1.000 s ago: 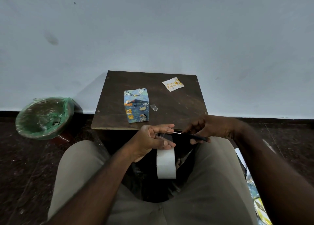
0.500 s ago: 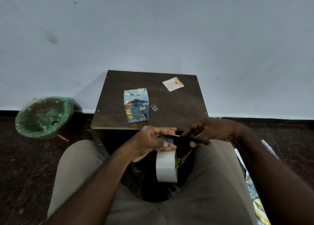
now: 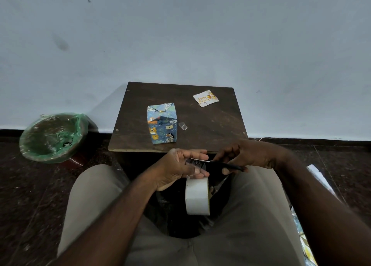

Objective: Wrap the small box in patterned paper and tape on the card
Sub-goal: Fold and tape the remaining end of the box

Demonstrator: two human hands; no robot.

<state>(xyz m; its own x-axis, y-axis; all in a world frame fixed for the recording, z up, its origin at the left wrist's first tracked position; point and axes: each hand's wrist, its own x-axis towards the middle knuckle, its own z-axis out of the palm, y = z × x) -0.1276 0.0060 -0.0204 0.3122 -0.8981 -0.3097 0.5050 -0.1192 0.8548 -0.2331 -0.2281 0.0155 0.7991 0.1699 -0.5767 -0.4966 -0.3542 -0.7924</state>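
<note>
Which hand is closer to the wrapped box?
Left. The left hand is just below the wrapped box, near the table edge. The right hand, holding scissors, is farther off to the side.

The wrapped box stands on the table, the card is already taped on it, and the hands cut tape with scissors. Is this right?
Not quite. In the head view the card lies loose on the table, apart from the box. The rest holds: the left hand holds tape and the right hand cuts with scissors.

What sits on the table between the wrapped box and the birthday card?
In the head view, one small scrap of clear tape lies just right of the wrapped box; the table beyond it is bare up to the card.
</note>
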